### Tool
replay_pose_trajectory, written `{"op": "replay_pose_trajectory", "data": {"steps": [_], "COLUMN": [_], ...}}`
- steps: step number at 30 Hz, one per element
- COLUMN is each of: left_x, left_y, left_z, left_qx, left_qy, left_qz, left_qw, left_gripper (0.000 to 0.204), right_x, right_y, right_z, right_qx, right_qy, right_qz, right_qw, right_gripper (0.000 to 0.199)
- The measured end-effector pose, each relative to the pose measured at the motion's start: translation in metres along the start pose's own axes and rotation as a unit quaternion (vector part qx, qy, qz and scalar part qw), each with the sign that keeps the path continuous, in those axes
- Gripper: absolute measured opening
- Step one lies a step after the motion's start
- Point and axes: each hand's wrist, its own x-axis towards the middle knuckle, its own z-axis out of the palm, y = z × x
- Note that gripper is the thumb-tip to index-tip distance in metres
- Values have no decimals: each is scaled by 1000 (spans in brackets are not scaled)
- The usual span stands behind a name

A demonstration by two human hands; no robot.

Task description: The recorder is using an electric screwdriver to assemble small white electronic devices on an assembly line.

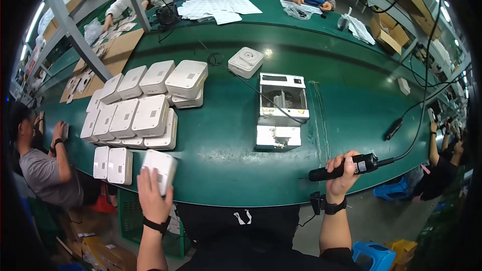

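Observation:
My left hand (154,198) lies with fingers stretched over the lower left of a white plastic device housing (164,165) at the table's near edge. Its thumb rests along the housing's near side. In my right hand (341,175) is a black corded electric screwdriver (326,173), held roughly level above the near edge, with its thin end to the left and its cable running off right. Two similar housings (119,165) lie left of my left hand. Beyond them is a stacked pile of white housings (145,113).
A white screw feeder (281,133) with a clear window stands mid-table, a thin cable across it. Behind it lies a single white unit (246,61). A black connector (394,129) hangs at right. Co-workers sit left, right and across the green table (216,170); a metal post (83,45) rises back left.

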Motion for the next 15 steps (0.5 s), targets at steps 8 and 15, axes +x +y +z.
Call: {"op": "replay_pose_trajectory", "data": {"steps": [8, 15], "left_x": [32, 46], "left_y": [99, 134], "left_z": [-4, 40], "left_qx": [-197, -380], "left_qy": [-149, -183], "left_qz": [294, 215], "left_qw": [923, 881], "left_gripper": [73, 79], "right_x": [11, 31], "right_y": [-10, -43], "right_z": [26, 119], "right_qx": [-39, 30], "right_qy": [-99, -180], "right_qz": [35, -23], "right_qw": [994, 983], "right_gripper": [17, 13]}}
